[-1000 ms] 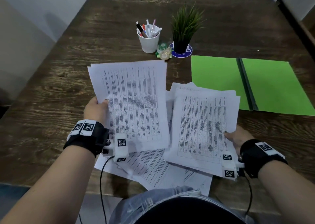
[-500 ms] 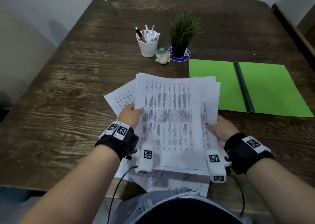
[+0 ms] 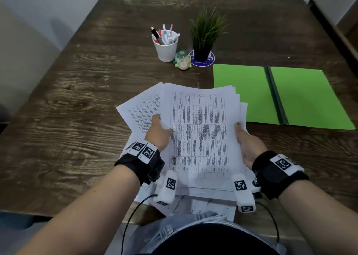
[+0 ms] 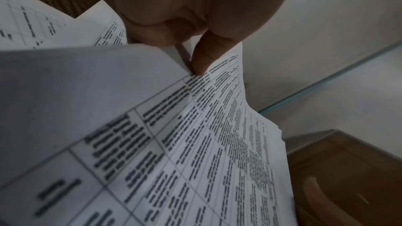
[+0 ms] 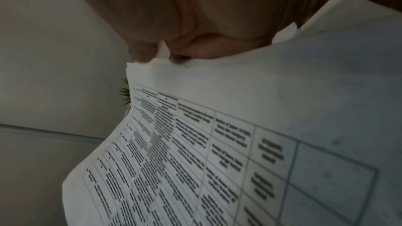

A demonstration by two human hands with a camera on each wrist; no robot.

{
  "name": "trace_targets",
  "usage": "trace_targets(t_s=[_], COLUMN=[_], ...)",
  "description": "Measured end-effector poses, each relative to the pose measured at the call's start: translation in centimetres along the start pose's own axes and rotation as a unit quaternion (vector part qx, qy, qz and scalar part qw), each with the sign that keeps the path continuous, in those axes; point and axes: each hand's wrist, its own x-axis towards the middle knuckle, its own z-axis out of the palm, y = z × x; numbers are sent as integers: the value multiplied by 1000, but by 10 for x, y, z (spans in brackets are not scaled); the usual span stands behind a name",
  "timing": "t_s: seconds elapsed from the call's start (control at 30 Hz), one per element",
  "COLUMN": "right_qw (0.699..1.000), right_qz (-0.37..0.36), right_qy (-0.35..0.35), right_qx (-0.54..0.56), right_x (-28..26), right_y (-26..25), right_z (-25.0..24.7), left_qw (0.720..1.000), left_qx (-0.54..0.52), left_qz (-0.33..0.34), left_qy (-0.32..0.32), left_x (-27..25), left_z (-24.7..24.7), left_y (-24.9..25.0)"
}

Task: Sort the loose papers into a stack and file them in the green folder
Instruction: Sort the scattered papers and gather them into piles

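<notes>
A stack of printed papers (image 3: 199, 134) is held above the table's near edge between both hands. My left hand (image 3: 158, 131) grips its left edge, thumb on top (image 4: 201, 57). At the right edge my right hand (image 3: 247, 140) holds the sheets, fingers under them (image 5: 143, 52). The sheets' far edges are fanned and uneven. More loose papers (image 3: 139, 111) lie under and to the left of the stack, and some stick out over the table's near edge (image 3: 203, 206). The green folder (image 3: 302, 97) lies open and flat to the right, touched by neither hand.
A white cup of pens (image 3: 166, 43), a small tape dispenser (image 3: 183, 61) and a potted plant (image 3: 205, 35) on a blue coaster stand behind the papers. The wooden table (image 3: 67, 109) stretches left. A wall runs along the far side.
The two separate bundles held apart one second ago have come together into one stack between both hands. The hands moved inward toward each other.
</notes>
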Motion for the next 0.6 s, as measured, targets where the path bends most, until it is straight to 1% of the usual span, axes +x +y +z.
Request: trace_targets(t_s=[0.03, 0.07, 0.13, 0.3, 0.4, 0.47, 0.53, 0.6], right_qw=[997, 993, 990, 996, 998, 999, 999, 999], right_qz=[-22, -31, -31, -23, -24, -8, 9, 24], right_qy=[-9, 4, 16, 0, 9, 16, 15, 30], right_qx=[-70, -114, -134, -89, -64, -37, -34, -28], right_x=[1, 2, 5, 10, 9, 17, 24, 32], right_y=[2, 5, 12, 27, 26, 26, 26, 29], right_z=[-1, -1, -4, -9, -13, -21, -32, -45], left_qw=[1000, 1000, 1000, 998, 996, 996, 997, 999], left_qx=[4, 8, 11, -5, -16, 2, 5, 22], left_qz=[10, 17, 25, 28, 40, 37, 8, -34], left_qy=[2, 2, -5, -49, -74, -87, -74, -28], left_x=[0, -2, -3, 3, 6, 9, 15, 23], left_z=[3, 5, 10, 17, 22, 26, 27, 23], left_y=[-1, 0, -1, -4, -6, -11, -20, -31])
